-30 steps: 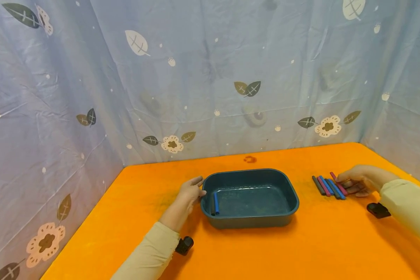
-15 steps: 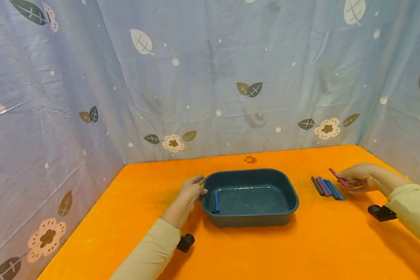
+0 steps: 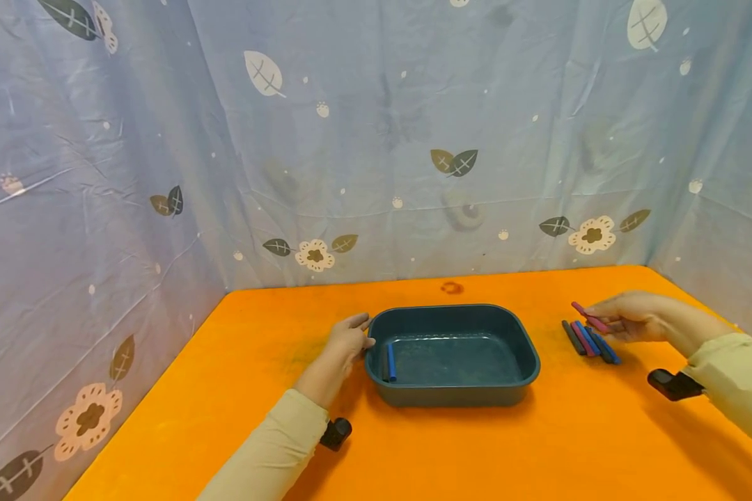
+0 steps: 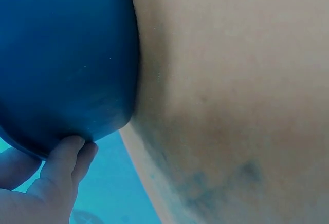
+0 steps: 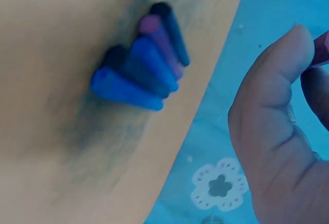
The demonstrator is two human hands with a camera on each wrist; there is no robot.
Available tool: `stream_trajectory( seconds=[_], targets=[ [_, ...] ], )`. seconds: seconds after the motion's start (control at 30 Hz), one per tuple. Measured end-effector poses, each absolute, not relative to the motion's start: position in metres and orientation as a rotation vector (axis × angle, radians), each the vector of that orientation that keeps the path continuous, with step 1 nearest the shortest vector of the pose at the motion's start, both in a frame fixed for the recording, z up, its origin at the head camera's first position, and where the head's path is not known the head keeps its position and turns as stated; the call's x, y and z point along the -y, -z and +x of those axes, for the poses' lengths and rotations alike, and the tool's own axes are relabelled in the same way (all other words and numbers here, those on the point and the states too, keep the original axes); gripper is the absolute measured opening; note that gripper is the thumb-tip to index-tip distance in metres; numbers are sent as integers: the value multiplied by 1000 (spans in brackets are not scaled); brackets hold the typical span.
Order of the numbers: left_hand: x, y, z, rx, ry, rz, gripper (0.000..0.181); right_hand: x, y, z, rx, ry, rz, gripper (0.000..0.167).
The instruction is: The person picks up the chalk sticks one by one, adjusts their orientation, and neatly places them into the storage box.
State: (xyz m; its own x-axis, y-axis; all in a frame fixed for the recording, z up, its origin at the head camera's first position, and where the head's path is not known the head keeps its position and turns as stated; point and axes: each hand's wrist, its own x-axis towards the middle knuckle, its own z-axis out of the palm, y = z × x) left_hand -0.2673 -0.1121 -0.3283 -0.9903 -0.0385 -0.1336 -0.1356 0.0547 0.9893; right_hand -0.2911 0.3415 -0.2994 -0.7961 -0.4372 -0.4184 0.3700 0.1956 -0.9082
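A dark blue-grey rectangular basin stands mid-table. At its left end my left hand grips the rim, thumb and fingers on either side of the wall, as the left wrist view shows. Inside, along the left wall, lie a blue chalk stick and a black chalk stick. Over on the right, my right hand pinches a pink chalk stick above the table; only its end enters the right wrist view. Just below and left of that hand rests a row of several black, pink and blue chalk sticks.
The orange tabletop has dark smudges near the chalk row and left of the basin. A patterned blue-grey curtain encloses the back and sides. A black wrist camera hangs under the right wrist, another camera under the left.
My right hand has lifted the pink chalk stick off the right end of the row and carried it up and slightly left. The left hand stays on the basin rim.
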Motion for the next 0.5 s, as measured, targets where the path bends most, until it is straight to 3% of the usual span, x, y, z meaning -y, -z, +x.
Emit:
stream_trajectory(
  seconds=[0.5],
  targets=[
    [112,328,-267,-2274,-2069,-202,61,-295,289,-288,-1906,1671,-158,26]
  ],
)
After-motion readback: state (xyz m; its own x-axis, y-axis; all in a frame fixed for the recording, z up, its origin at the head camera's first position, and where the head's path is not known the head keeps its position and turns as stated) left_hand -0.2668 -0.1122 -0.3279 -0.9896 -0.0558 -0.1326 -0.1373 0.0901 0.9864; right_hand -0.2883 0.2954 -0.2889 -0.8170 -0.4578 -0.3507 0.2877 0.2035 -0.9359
